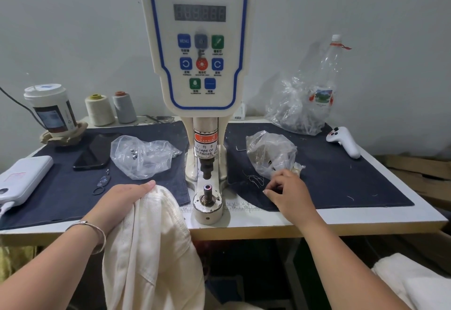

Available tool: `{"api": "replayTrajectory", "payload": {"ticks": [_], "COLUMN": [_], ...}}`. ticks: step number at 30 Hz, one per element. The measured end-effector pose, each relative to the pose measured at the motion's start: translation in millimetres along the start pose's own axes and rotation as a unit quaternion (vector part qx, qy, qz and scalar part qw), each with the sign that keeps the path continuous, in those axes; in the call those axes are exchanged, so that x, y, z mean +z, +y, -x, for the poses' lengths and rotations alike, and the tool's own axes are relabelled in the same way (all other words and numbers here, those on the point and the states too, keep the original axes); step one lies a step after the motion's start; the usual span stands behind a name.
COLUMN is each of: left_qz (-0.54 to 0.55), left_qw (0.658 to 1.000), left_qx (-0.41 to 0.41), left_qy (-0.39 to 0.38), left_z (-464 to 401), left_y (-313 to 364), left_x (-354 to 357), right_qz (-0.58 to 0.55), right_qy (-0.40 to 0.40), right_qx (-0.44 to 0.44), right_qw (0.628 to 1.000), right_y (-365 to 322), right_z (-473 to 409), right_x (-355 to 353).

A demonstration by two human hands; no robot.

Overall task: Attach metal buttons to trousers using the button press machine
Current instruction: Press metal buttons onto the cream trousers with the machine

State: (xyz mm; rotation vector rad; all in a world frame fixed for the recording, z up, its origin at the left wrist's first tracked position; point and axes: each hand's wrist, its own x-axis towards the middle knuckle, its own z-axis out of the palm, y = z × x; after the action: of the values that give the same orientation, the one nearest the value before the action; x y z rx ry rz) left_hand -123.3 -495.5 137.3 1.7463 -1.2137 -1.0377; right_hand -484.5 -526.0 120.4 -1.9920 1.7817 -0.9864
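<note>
Soft, even indoor light, wide-angle view.

I am seeing flat, diffuse light falling from above, leaving a faint shadow of the bottle (327, 72) on the wall (73, 28) and the space beneath the surface (317, 226) lying dark. The machine's control panel (200, 41) is looking slightly hazy, its small labels blurring. The lens is bowing the surface's edges outward and stretching my forearms toward the lower corners.

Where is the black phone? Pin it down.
In the head view, the black phone lies left of the machine on the dark cloth, between the white power bank and a clear bag.
</note>
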Motion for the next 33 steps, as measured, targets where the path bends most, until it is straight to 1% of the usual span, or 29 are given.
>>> {"api": "replayTrajectory", "payload": {"ticks": [2, 5, 6, 7, 9, 11, 15, 22, 26, 33], "left_qz": [0.007, 0.011, 0.011, 0.01, 0.008, 0.006, 0.004, -0.013, -0.018, -0.014], "left_qw": [1.0, 1.0, 1.0, 1.0, 1.0, 1.0, 1.0, 1.0, 1.0, 1.0], "left_qx": [0.0, 0.004, 0.005, 0.003, 0.001, -0.001, -0.004, -0.005, -0.004, -0.008], "left_qy": [0.0, -0.007, -0.011, -0.012, -0.009, -0.003, 0.008, 0.004, 0.006, 0.01], "left_z": [0, 3, 4, 4, 4, 3, 3, 5, 5, 5], "left_y": [2, 4, 5, 4, 4, 4, 4, 6, 7, 8], "left_x": [0, 1, 1, 2, 1, 1, 2, 1, 2, 2], "right_qz": [-0.047, -0.138, -0.166, -0.197, -0.261, -0.284, -0.232, -0.232, -0.218, -0.23], "right_qy": [0.025, 0.116, 0.132, 0.13, 0.085, 0.032, -0.036, -0.069, -0.07, -0.084], "right_qx": [0.011, 0.024, 0.015, -0.003, -0.049, -0.084, -0.124, -0.096, -0.099, -0.084], "right_qw": [0.999, 0.983, 0.977, 0.972, 0.96, 0.955, 0.964, 0.966, 0.968, 0.966], "right_y": [-2, -13, -23, -35, -61, -84, -100, -102, -104, -105], "right_z": [1, 8, 11, 14, 20, 23, 17, 11, 11, 9], "right_x": [-4, -10, -11, -9, 0, 11, 19, 24, 23, 21]}}
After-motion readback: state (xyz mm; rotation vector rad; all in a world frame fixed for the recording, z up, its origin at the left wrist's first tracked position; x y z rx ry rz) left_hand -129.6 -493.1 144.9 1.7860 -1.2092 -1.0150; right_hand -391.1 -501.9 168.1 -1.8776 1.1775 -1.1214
